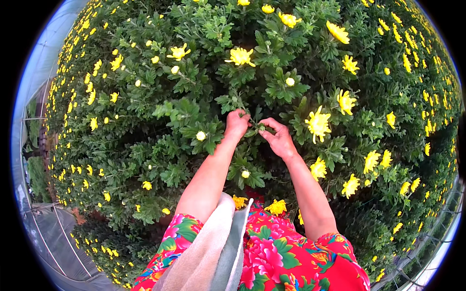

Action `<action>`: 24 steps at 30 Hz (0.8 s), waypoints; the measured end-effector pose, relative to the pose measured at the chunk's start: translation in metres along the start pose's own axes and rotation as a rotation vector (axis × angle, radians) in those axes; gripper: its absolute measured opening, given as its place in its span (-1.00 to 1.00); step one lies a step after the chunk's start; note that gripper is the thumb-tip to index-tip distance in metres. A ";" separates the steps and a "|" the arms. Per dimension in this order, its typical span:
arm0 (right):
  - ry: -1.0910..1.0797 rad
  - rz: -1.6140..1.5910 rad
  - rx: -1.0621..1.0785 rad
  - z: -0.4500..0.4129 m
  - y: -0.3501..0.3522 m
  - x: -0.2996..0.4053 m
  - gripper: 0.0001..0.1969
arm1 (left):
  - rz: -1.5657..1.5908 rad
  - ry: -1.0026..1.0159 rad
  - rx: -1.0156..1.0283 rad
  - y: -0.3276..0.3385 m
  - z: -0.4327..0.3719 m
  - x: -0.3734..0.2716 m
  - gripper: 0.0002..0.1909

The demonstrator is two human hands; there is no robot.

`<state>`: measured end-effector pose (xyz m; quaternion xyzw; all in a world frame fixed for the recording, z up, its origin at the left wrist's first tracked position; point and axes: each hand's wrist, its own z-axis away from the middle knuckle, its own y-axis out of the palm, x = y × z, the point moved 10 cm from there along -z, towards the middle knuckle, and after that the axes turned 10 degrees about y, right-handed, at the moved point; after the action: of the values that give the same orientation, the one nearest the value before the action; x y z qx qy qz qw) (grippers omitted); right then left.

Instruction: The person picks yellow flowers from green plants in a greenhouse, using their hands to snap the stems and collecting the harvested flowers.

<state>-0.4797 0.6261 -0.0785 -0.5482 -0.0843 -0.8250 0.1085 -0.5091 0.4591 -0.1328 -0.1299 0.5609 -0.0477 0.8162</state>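
Observation:
Among leafy chrysanthemum plants, my left hand (pixel 237 124) closes around a green chrysanthemum stem (pixel 253 122) that slants between my two hands. Close by on the right, thumb and forefinger of my right hand (pixel 279 136) pinch a small green bud (pixel 261 127) on a side shoot of that stem. A pale yellow bud (pixel 200 135) sits amid leaves left of my left wrist. Another pale bud (pixel 245 174) shows below, between my forearms. An open yellow chrysanthemum (pixel 318 124) stands to the right of my right hand. The stem's lower part is hidden by foliage.
Dense plants with yellow blooms (pixel 240 56) and buds surround me on all sides. A light towel (pixel 204 251) hangs down over my red floral clothing (pixel 269 251). Translucent plastic sheeting (pixel 60 232) on a frame borders the far left; wire mesh (pixel 418 258) shows at lower right.

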 end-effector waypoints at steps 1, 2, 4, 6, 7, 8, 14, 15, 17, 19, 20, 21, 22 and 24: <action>-0.006 0.001 0.016 0.000 0.007 0.004 -0.78 | -0.001 0.000 -0.017 -0.007 -0.006 0.020 -0.91; -0.029 0.011 0.061 0.001 0.016 0.012 -0.78 | -0.133 0.021 -0.144 -0.026 -0.015 0.044 -0.91; -0.030 0.057 0.085 0.003 0.012 0.009 -0.72 | -0.255 -0.057 -0.221 -0.029 -0.015 0.040 -0.93; -0.046 0.038 0.071 0.002 0.004 0.010 -0.66 | -0.152 -0.027 -0.156 -0.016 -0.010 0.009 -0.94; -0.070 0.013 0.077 0.001 0.006 0.017 -0.60 | -0.056 0.000 -0.114 -0.013 -0.009 0.000 -0.96; -0.088 -0.039 0.090 -0.004 0.007 0.024 -0.46 | 0.118 0.053 -0.110 -0.008 -0.012 -0.003 -0.94; -0.076 -0.382 -0.399 -0.074 -0.038 0.073 -0.35 | 0.411 0.140 -0.110 -0.012 0.005 -0.069 -0.80; -0.171 -0.393 -0.559 -0.086 -0.061 0.073 -0.37 | 0.479 0.171 -0.095 -0.009 0.009 -0.080 -0.80; -0.148 -0.273 -0.781 -0.097 -0.086 0.079 -0.37 | 0.441 0.199 -0.086 -0.011 0.018 -0.100 -0.84; -0.255 -0.111 -0.774 -0.103 -0.075 0.115 -0.41 | 0.463 0.256 -0.067 -0.023 0.028 -0.110 -0.86; -0.286 -0.051 -0.806 -0.102 -0.070 0.129 -0.50 | 0.386 0.248 -0.063 -0.027 0.031 -0.113 -0.79; -0.254 -0.009 -0.816 -0.113 -0.078 0.126 -0.60 | 0.384 0.257 -0.044 -0.021 0.031 -0.120 -0.79; -0.204 -0.054 -0.759 -0.123 -0.079 0.117 -0.63 | 0.391 0.225 -0.018 -0.016 0.031 -0.123 -0.75; -0.156 -0.108 -0.705 -0.131 -0.079 0.107 -0.66 | 0.398 0.201 0.010 -0.010 0.028 -0.125 -0.69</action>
<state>-0.6570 0.6592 -0.0316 -0.6081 0.1685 -0.7635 -0.1376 -0.5279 0.4814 -0.0080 -0.0072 0.6538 0.0989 0.7502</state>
